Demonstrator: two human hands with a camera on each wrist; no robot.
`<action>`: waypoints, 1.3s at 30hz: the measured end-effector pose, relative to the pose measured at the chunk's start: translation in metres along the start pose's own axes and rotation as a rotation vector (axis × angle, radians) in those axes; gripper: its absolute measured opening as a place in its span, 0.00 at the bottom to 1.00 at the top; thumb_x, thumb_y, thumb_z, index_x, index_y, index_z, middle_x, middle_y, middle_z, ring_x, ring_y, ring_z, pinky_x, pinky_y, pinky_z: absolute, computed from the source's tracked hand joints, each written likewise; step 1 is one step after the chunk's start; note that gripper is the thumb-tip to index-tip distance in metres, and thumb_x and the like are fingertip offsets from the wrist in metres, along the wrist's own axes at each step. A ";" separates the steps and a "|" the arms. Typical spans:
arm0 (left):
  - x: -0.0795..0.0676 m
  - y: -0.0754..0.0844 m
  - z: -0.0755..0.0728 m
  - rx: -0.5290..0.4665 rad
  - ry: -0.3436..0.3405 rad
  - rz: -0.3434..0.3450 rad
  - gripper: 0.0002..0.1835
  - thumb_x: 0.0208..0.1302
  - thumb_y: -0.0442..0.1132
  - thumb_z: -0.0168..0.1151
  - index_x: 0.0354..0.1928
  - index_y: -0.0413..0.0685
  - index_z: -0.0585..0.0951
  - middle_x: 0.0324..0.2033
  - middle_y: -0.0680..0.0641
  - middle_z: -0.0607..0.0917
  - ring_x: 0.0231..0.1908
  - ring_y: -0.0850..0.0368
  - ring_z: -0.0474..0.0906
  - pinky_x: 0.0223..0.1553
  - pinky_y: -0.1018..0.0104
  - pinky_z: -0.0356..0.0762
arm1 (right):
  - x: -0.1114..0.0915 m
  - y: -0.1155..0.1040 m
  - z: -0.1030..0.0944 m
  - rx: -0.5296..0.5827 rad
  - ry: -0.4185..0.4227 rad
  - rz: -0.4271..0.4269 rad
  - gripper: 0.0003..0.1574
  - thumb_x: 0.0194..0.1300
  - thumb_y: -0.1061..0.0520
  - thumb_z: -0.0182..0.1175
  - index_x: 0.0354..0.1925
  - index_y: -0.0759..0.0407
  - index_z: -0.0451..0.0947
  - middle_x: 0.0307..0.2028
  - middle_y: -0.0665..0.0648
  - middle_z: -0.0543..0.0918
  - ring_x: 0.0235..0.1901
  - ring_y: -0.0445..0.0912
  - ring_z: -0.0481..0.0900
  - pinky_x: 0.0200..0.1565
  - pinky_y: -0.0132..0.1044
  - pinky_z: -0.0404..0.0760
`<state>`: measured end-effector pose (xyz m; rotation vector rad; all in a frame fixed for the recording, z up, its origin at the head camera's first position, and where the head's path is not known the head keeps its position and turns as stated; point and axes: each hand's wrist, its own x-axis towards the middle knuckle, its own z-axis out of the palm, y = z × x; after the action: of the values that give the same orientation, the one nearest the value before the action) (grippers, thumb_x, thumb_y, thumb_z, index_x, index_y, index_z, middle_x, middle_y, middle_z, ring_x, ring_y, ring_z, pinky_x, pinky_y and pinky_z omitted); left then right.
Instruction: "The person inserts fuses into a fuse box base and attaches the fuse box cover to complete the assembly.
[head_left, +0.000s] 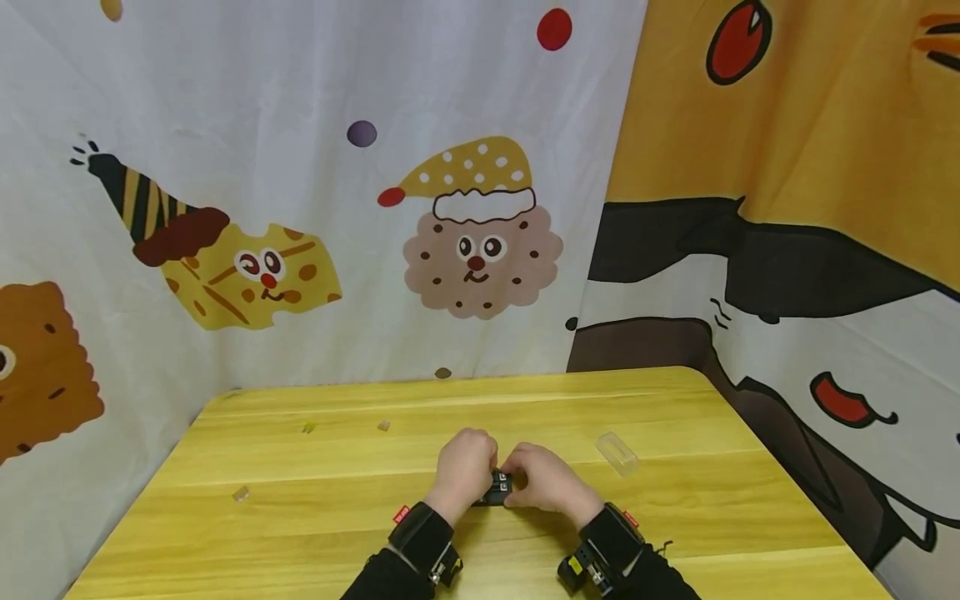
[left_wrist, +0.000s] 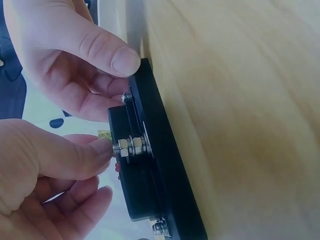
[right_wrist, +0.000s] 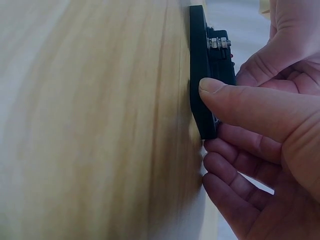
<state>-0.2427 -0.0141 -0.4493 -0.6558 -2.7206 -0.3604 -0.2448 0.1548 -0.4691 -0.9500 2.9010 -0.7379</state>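
Seemingly fitting or loosening brass-coloured part [left_wrist: 104, 134] at upper face of black block [left_wrist: 161, 150] lying on table [head_left: 337, 533]. Apparently pinching that part with left hand [head_left: 467, 471], seeing contact only partly. Gripping block's right end with right hand [head_left: 547, 482]. Probably calling next for holding block steady while working part.

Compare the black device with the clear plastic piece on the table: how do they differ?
The black device is dark and opaque; the clear plastic piece is see-through. The right hand grips the black device, while neither hand touches the clear plastic piece. Both rest on the wooden table.
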 end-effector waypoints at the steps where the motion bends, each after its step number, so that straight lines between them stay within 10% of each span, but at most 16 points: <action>1: 0.000 0.000 0.001 -0.003 0.001 -0.001 0.15 0.38 0.31 0.68 0.12 0.57 0.71 0.16 0.59 0.69 0.22 0.63 0.67 0.21 0.71 0.67 | 0.000 0.000 0.000 0.004 -0.002 -0.001 0.24 0.42 0.51 0.71 0.40 0.56 0.80 0.37 0.48 0.77 0.35 0.39 0.71 0.42 0.36 0.72; 24: -0.006 -0.010 -0.005 -0.033 -0.008 0.079 0.10 0.48 0.37 0.65 0.15 0.58 0.76 0.17 0.60 0.72 0.22 0.65 0.68 0.21 0.72 0.67 | -0.001 -0.001 0.000 0.020 0.002 -0.002 0.24 0.40 0.51 0.71 0.40 0.56 0.81 0.37 0.48 0.77 0.35 0.39 0.71 0.42 0.36 0.72; 39: -0.007 -0.071 -0.026 0.067 0.009 -0.023 0.13 0.51 0.34 0.61 0.15 0.55 0.72 0.18 0.56 0.70 0.21 0.63 0.62 0.22 0.67 0.62 | -0.002 -0.002 0.000 -0.018 0.004 0.014 0.26 0.42 0.49 0.71 0.42 0.56 0.80 0.39 0.48 0.78 0.39 0.42 0.74 0.47 0.39 0.72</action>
<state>-0.2646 -0.0864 -0.4399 -0.6041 -2.7209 -0.2749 -0.2419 0.1544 -0.4689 -0.9298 2.9193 -0.7143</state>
